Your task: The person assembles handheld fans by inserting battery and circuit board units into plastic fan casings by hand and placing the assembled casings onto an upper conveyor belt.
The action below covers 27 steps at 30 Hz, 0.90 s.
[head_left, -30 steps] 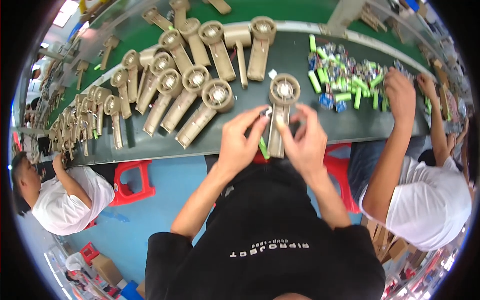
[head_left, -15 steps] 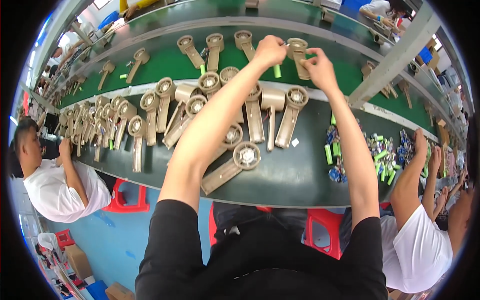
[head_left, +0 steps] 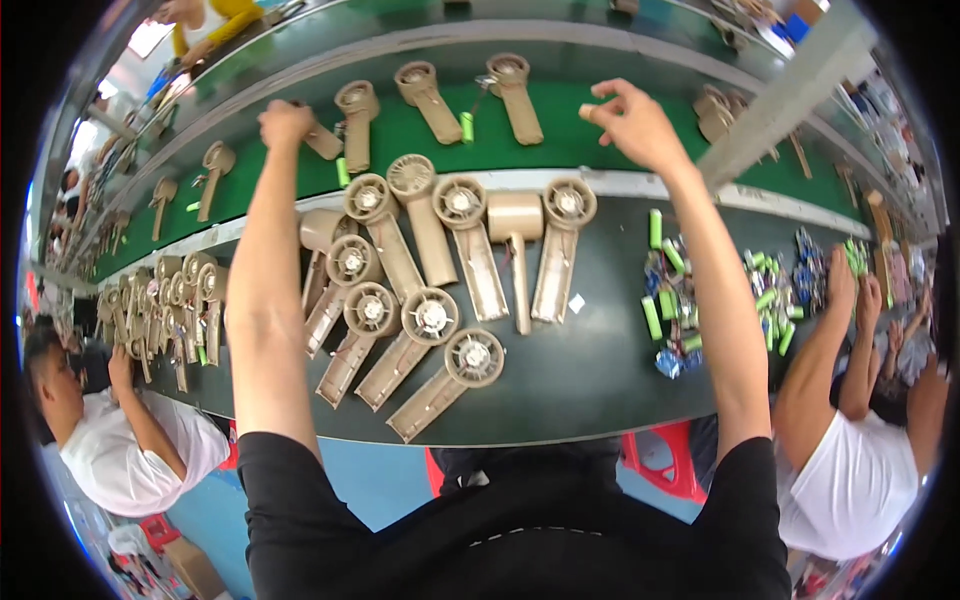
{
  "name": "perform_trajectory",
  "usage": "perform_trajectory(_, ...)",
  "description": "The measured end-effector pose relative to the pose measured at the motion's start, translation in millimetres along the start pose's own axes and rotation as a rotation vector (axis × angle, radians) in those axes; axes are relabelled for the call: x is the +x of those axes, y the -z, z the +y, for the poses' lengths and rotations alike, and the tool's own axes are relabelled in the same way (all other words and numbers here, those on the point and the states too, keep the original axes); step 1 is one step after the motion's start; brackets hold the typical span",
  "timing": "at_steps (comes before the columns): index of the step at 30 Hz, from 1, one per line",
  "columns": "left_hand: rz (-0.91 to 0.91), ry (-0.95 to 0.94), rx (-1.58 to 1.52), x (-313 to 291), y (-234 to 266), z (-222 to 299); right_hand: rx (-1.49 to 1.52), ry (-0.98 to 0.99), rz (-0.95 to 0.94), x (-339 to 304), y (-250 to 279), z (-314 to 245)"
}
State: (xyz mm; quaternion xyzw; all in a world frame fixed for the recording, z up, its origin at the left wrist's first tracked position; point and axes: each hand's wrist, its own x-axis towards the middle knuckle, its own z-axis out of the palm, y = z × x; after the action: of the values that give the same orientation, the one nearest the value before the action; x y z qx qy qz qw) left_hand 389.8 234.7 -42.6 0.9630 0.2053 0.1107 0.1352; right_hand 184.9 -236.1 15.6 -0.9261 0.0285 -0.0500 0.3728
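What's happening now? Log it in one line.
left hand: at tan fan housing, grip unclear | right hand: open, over green strip | dark worktop: more housings, green cylinders

Ten mid-table fans [head_left: 430, 318], one scrap [head_left: 577, 303]

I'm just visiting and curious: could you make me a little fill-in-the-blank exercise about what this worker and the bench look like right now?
1. The left hand is at a tan fan housing over the ______-coloured strip.
2. The right hand is spread open and holds ______.
3. The seated co-worker on the left wears a ______ shirt.
4. The plastic stool below the bench edge is ______.

Missing words: green; nothing; white; red.
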Motion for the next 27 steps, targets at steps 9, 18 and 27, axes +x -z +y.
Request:
perform_trajectory(9, 0.245, -0.555, -0.384, -190, 173, 35, -0.276, -0.036, -0.051, -162, 70, 16)
perform_trajectory(18, -0.235, -0.836, -0.642, -477, 157, 64, -0.311, 0.414, 0.131, -217, 47, 31)
perform_trajectory(27, -0.134, -0.963, -0.527, -516, 93, 78, -0.076, -0.028, 0.232, -247, 47, 31)
